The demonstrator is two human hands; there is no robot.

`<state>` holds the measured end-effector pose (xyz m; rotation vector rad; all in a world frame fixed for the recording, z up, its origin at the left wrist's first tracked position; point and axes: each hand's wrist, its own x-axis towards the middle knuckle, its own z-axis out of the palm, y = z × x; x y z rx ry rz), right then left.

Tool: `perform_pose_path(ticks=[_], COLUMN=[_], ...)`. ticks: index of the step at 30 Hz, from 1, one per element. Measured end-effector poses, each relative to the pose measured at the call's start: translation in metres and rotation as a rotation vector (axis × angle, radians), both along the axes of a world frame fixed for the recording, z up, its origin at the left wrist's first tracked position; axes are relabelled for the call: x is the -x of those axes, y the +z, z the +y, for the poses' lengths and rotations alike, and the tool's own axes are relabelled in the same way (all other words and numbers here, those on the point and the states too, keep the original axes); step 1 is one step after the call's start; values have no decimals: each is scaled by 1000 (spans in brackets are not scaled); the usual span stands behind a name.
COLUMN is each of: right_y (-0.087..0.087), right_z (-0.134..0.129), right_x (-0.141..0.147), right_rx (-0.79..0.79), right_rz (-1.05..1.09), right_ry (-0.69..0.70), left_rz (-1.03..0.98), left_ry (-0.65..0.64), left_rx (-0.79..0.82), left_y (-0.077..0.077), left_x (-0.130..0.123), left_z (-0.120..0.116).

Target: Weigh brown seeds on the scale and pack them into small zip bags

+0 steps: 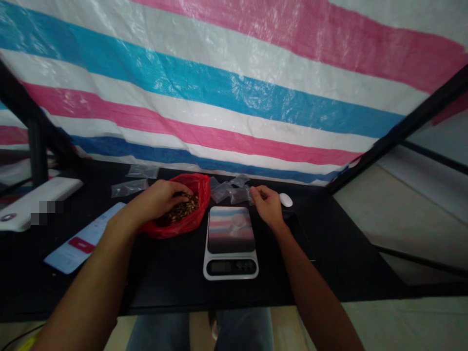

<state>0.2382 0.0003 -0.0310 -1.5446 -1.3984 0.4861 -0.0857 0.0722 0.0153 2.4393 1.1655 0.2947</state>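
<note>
My left hand (164,197) reaches over the rim of a red plastic bag (179,229). Its thumb and fingers are a little apart and touch a heap of small brown and golden pieces (183,208), whose exact kind I cannot make out. Pinched at the edge of a small clear plastic bag (239,195), my right hand (268,204) is right of the red bag; its fingertips are partly hidden. Between and below the hands stands a white kitchen scale (231,243) with a shiny plate and nothing on it. Its display is too dim to read.
More clear bags (129,188) lie behind my left wrist. A phone (87,239) with a lit screen and a white device (40,202) lie at the left. A white round object (285,200) and a dark tray (300,234) are at the right. A striped sheet (219,97) hangs behind.
</note>
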Motion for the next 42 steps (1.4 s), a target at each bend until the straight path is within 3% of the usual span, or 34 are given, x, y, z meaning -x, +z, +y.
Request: perform_pose_path(ticks=[6,10,13,17,22,31,36,42], right_y=[-4,-6,-8,-10,-8,-12,-2,16], right_z=[1,2,2,2,0,5,0,-16], right_x=[-1,-2,-3,-6,-7,-8,-10,-24], right_rx=[-5,2,-6,-14,-49,-139,-93,328], right_rz=[-17,-64,-95,-109,-96,-147,-117,4], right_ry=[-22,-12,-13,-15,8,13,168,654], left_rz=[-52,-47,-80,-161,-78,60,23,38], left_ry=[10,-10,-107,-320,-533,-542,-561,-508], left_rx=[-8,-24,-38,-33,-43,-58,-11,-17], left_y=[-3,4,17,34,37,28,31,31], left_x=[2,-3,-21,-63,-109,-122,-123,-123], left_z=[1,-5,-16,-36,-48,-46,-45,-45])
